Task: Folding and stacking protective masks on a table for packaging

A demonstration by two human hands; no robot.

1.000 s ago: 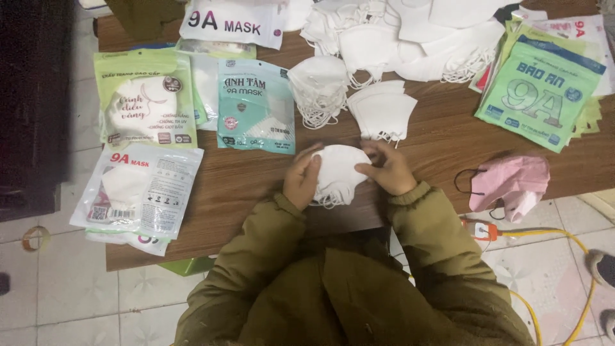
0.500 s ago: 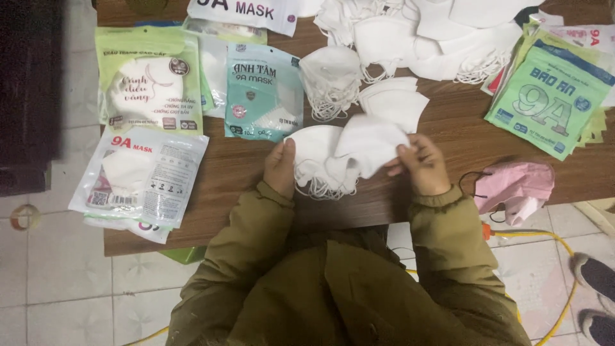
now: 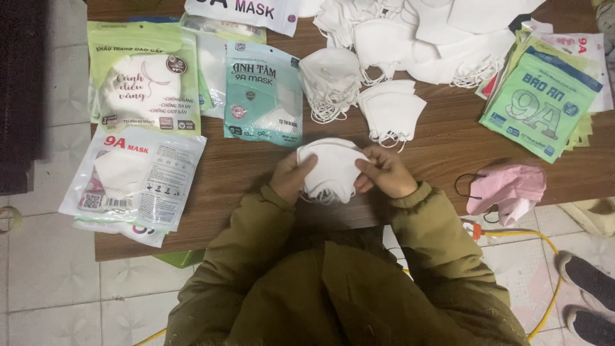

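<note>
Both hands hold a small stack of folded white face masks (image 3: 332,166) just above the near part of the brown wooden table (image 3: 448,147). My left hand (image 3: 291,177) grips the stack's left edge. My right hand (image 3: 382,172) pinches its right edge. Ear loops hang below the stack. Olive-green sleeves cover both arms. Just beyond my hands lie another flat stack of white masks (image 3: 391,110) and a bundled stack of masks (image 3: 328,80).
Printed mask pouches lie at the left: a green one (image 3: 142,77), a teal one (image 3: 262,96), a white one (image 3: 131,176). A heap of loose white masks (image 3: 442,35) sits at the back. Green pouches (image 3: 541,102) and a pink mask (image 3: 509,186) are at the right. Someone's shoes (image 3: 586,288) and a yellow cable (image 3: 544,282) are on the tiled floor.
Half a second ago my right hand was laying another white mask onto the stack; now both hands hold the stack squared together, closer to my body.
</note>
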